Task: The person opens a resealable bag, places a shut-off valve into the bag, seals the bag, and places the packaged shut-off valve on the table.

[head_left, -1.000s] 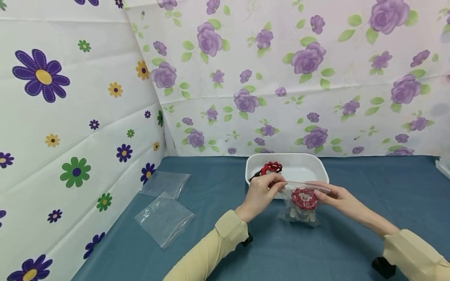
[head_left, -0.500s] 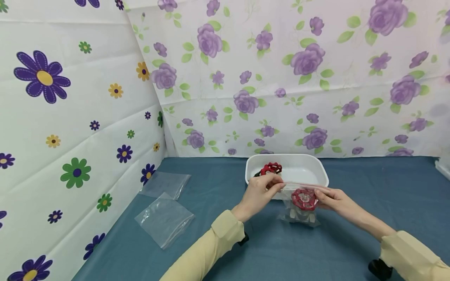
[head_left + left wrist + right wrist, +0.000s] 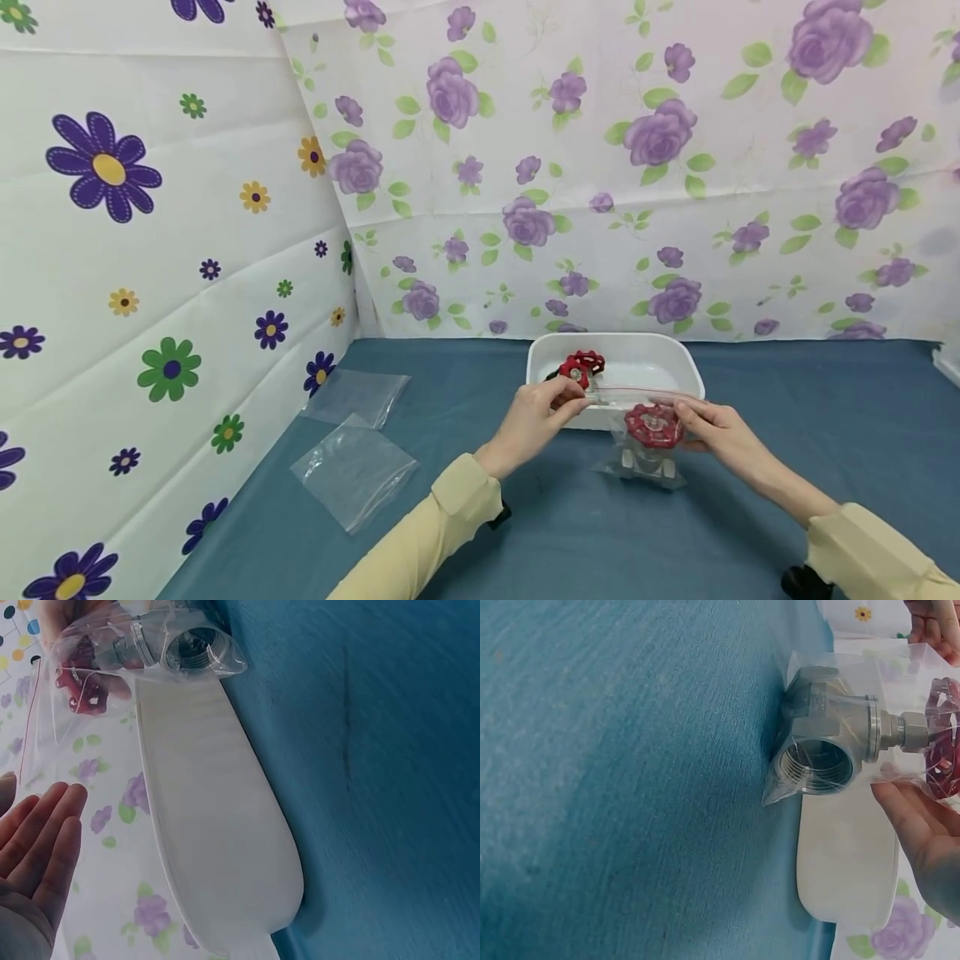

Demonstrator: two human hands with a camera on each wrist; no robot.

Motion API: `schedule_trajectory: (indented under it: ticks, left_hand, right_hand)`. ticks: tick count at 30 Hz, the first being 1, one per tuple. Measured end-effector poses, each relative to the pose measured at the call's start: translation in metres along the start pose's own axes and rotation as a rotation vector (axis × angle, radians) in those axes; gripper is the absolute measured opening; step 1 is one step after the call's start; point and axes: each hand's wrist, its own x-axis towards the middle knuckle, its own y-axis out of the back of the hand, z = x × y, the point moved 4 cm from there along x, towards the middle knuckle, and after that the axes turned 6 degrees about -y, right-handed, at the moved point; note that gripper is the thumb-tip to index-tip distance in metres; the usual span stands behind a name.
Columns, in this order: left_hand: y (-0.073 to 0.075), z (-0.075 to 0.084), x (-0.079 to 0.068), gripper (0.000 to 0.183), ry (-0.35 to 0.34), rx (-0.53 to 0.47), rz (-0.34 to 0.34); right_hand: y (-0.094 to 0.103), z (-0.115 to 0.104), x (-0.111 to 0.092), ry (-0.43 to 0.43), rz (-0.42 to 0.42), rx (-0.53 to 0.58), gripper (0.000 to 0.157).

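White cloth printed with purple roses (image 3: 480,275) hangs behind the far edge of the blue-covered worktop (image 3: 570,542), and daisy-patterned cloth (image 3: 217,142) runs along the left edge. A white tray (image 3: 656,354) sits by the far edge, a little right of its middle. Toward the far left corner lie two flat clear bags (image 3: 356,475), slightly overlapping.

The person's left hand (image 3: 525,425) and right hand (image 3: 716,433) hold a filled clear bag (image 3: 619,437) just in front of the tray — the left thumb and fingertips pinch one end of its red-lined top strip, the right thumb and fingers grip the other end, beside the wheel inside. In that bag stands a metal valve (image 3: 647,460), wheel upward; whether its base touches the worktop I cannot tell. Its red handwheel (image 3: 654,426) shows through the plastic, and smaller-looking red handwheels (image 3: 575,372) lie in the tray's left end.
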Motion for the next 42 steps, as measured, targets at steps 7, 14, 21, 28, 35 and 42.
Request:
schedule_trajectory:
  ticks: [7,14,21,28,35,42]
  left_hand:
    - [0.004,-0.002,-0.004,0.006,0.016,-0.002,-0.013]
    - [0.007,-0.005,-0.011,0.009,0.03,0.001,-0.029]
    - [0.016,-0.008,-0.019,0.008,0.08,0.021,-0.081]
    - [0.03,-0.015,-0.03,0.009,0.113,0.05,-0.094]
    - [0.047,-0.021,-0.045,0.008,0.144,0.089,-0.108]
    - [0.069,-0.029,-0.063,0.006,0.194,0.139,-0.104]
  right_hand:
    - [-0.002,-0.002,-0.002,0.001,0.035,0.004,0.041]
    - [-0.004,-0.003,-0.002,-0.007,0.022,0.058,0.043]
    - [-0.002,-0.003,-0.002,-0.03,0.051,0.032,0.046]
    - [-0.003,-0.003,-0.001,-0.013,0.07,0.051,0.047]
    - [0.0,-0.002,-0.005,-0.028,0.121,0.074,0.047]
    - [0.007,-0.002,-0.009,-0.053,0.134,0.125,0.047]
